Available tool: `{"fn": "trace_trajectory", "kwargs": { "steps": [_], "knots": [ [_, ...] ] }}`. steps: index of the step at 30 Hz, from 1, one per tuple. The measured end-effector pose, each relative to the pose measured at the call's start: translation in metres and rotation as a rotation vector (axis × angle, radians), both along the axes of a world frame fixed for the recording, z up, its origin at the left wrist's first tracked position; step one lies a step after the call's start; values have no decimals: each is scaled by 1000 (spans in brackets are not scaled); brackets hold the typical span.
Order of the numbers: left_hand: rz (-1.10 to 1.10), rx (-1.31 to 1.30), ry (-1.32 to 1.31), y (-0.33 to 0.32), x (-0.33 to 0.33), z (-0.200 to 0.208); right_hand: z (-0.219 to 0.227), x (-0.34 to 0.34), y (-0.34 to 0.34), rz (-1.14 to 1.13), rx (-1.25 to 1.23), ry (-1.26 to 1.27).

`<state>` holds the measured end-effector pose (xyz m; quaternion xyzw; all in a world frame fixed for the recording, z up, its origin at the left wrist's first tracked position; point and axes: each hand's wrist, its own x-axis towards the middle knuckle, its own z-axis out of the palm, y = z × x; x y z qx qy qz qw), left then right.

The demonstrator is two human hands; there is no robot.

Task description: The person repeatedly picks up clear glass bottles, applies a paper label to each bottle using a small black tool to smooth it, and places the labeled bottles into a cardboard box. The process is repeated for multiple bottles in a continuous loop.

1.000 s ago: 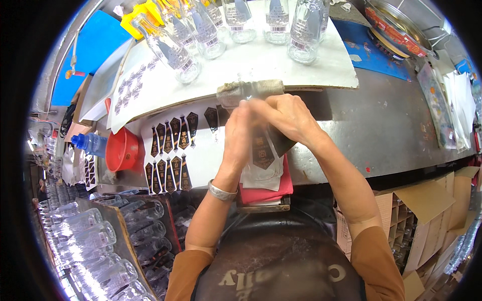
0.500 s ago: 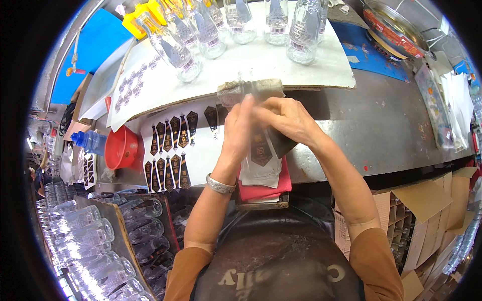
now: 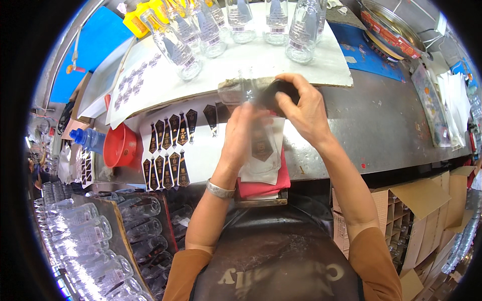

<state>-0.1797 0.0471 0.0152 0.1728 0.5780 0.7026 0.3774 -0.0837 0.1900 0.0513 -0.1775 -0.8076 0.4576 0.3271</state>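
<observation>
A clear glass bottle (image 3: pixel 248 86) lies in front of me, its neck pointing away and resting by a pale cloth roll (image 3: pixel 228 88). A dark tie-shaped label (image 3: pixel 262 146) with gold marks shows at its body. My left hand (image 3: pixel 237 128) grips the bottle along its left side, its fingers smeared by motion. Just right of the neck, my right hand (image 3: pixel 305 108) is closed on a dark flat piece (image 3: pixel 275 95), too blurred to name exactly. Beneath the bottle are white paper and a red cloth (image 3: pixel 282 184) on a small stand.
A sheet of dark tie-shaped labels (image 3: pixel 168 145) lies left, beside a red bucket (image 3: pixel 121 145). Several upright glass bottles (image 3: pixel 304 35) stand on the white board (image 3: pixel 261 65) ahead. Racked bottles (image 3: pixel 95 251) are lower left; cardboard boxes (image 3: pixel 422 210) lower right.
My right hand has lifted up and away from the bottle, bringing the dark piece from its right side up beside the neck. My left hand stays on the bottle.
</observation>
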Motion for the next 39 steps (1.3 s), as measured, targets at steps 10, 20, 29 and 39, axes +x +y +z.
{"fn": "trace_trajectory", "kwargs": {
  "steps": [10,20,29,39],
  "knots": [
    [104,61,-61,-16,-2,4,40,-22,-10,209,596,162],
    [158,-31,243,-63,6,13,23,-13,-20,320,503,-49],
    [-243,-132,770,-104,26,9,18,53,-40,635,282,-22],
    [-20,-148,1000,-74,51,-11,-8,95,-37,617,94,-14]
  ]
}}
